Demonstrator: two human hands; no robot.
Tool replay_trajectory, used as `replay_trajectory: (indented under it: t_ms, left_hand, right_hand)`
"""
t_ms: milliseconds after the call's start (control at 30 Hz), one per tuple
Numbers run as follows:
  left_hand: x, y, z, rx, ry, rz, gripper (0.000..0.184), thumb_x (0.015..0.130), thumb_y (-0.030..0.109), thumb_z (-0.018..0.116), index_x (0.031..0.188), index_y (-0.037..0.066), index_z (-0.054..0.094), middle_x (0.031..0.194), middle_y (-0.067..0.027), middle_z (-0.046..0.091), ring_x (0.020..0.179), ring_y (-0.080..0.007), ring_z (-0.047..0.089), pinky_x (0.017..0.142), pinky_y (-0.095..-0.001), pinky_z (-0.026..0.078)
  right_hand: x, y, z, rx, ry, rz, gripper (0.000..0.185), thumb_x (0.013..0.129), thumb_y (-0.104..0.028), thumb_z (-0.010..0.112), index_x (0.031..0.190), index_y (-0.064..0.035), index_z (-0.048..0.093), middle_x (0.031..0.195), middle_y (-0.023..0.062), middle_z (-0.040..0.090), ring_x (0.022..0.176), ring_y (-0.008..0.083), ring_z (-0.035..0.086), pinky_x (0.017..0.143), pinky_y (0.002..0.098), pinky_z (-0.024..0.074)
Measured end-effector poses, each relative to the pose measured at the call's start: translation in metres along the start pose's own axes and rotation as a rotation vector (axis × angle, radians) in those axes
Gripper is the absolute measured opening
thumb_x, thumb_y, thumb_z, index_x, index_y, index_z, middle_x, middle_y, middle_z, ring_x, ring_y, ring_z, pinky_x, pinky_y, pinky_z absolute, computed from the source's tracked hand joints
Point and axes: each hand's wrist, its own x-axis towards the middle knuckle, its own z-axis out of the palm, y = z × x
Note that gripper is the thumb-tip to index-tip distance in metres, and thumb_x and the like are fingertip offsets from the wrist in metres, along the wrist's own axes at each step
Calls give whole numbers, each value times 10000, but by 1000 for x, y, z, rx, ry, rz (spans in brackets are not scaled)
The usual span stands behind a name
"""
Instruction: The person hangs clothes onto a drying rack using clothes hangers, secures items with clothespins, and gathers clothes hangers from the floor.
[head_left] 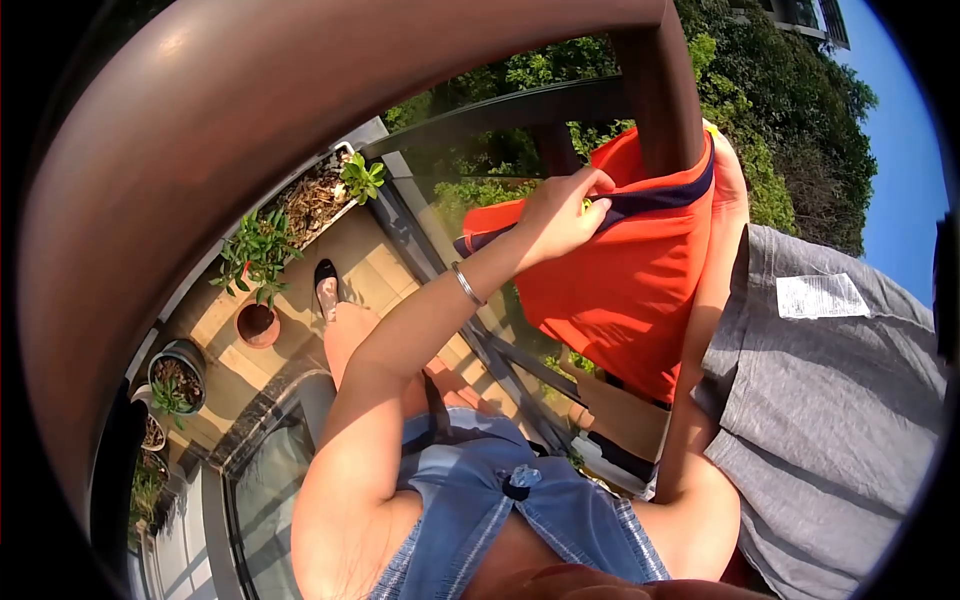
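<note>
An orange garment [625,290] with a dark navy band hangs over the brown railing bar. My left hand [565,215], with a silver bracelet on its wrist, pinches the navy band near the middle of the garment. Something small and yellow shows between its fingers. My right hand [730,180] is at the garment's right edge, closed around the cloth there, its fingers partly hidden behind it. Another bit of yellow shows by those fingertips. Beside my right arm hangs a grey garment [840,390] with a white label [822,296].
A thick brown rail [120,150] curves across the upper left. Below are a tiled floor, a planter box [315,200], a terracotta pot [258,326] with a plant, a dark pot [178,375] and a shoe [325,272]. Glass panels and trees lie beyond the railing.
</note>
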Motion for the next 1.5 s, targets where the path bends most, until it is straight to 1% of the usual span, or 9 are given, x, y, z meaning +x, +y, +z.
replay_trajectory:
  t_ms: [133,333,500,600,667,900,1000,1333,1500]
  left_hand:
    - [27,-13,0,150,-166,-137,538,769,167,536,1250,41,330,856,-165,605,810,-347,568,723,-416,451]
    - [66,-13,-4,178,-328,-60,496,775,167,538,1236,65,384,854,-166,609,832,-334,571,740,-393,456]
    - [62,-9,-10,122,-291,-252,315,781,107,544,1087,35,519,871,-137,600,655,-232,599,574,-344,494]
    - [52,-26,-15,287,-194,-35,220,791,117,546,985,14,557,931,-120,587,672,-232,603,486,-310,521]
    - [43,-30,-19,297,-20,175,205,770,170,569,917,28,574,924,-153,581,621,-311,600,690,-381,470]
    - [34,-17,-28,-119,-107,-100,156,798,123,542,910,15,534,832,-137,593,515,-211,611,464,-271,494]
    - [34,-16,-33,-82,-67,-95,157,799,130,543,915,24,544,677,-120,594,471,-204,598,467,-283,490]
    - [29,-5,-41,-70,55,-100,176,763,172,588,883,43,582,517,-83,557,389,-171,555,410,-270,435]
    - [28,-3,-38,-104,96,-132,179,748,178,598,868,46,591,495,-78,543,374,-169,540,401,-270,428]
  right_hand:
    - [6,1,-4,-35,-7,23,68,814,-101,537,835,-39,518,731,-2,536,595,49,489,542,186,409]
    - [11,1,-5,-95,-4,26,89,819,-121,544,841,-42,511,715,-10,527,582,49,482,521,183,397]
    - [12,-5,-2,-238,25,-17,107,824,-139,550,847,-44,506,701,-17,520,571,48,476,503,180,386]
    - [-6,-19,10,-503,222,-214,118,826,-149,553,850,-45,502,692,-21,515,565,48,473,493,179,380]
    - [-29,-35,27,-510,441,-402,164,831,-179,547,894,-65,446,662,-9,454,524,31,418,426,163,310]
    - [-82,-51,69,-686,19,-360,229,793,-72,549,966,-25,406,854,37,452,707,78,474,607,206,426]
    - [-81,-49,73,-745,-133,-662,249,750,-2,618,984,1,535,868,43,506,804,118,530,704,237,478]
    - [-62,-47,118,-1430,-331,-666,311,738,-47,590,1048,-55,568,916,124,541,837,276,554,726,339,450]
    - [-55,-54,133,-1798,-280,-661,146,659,-60,639,781,-14,575,666,157,585,697,328,583,632,381,461]
